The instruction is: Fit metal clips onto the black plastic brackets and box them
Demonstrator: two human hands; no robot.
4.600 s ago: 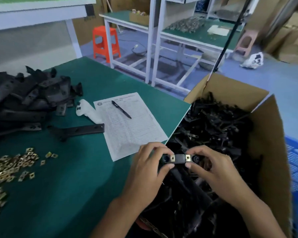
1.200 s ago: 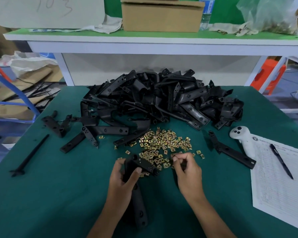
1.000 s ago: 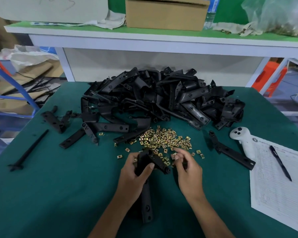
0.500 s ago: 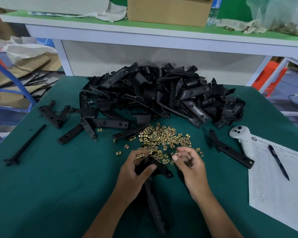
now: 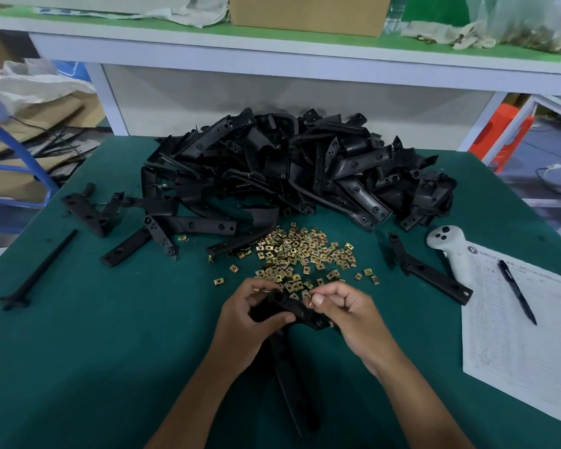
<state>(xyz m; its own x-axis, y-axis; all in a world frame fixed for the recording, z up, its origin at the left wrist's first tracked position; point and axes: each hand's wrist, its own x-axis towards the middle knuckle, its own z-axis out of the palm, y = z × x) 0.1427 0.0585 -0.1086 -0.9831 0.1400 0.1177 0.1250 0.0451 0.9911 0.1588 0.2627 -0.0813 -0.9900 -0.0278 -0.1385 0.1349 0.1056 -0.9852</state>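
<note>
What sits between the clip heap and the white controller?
In the head view, a lone black bracket lies on the green mat between the clip heap and white controller.

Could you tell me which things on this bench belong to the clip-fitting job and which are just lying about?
In the job:
bracket held in left hand
clip pinched in right hand
loose clips
bracket pile

Lying about:
white controller
form
pen
black spike

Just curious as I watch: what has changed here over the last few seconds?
The finished bracket is gone. The left hand now grips a new black plastic bracket, and the right hand pinches a small brass-coloured metal clip at it. The pile of black brackets is unchanged.
</note>
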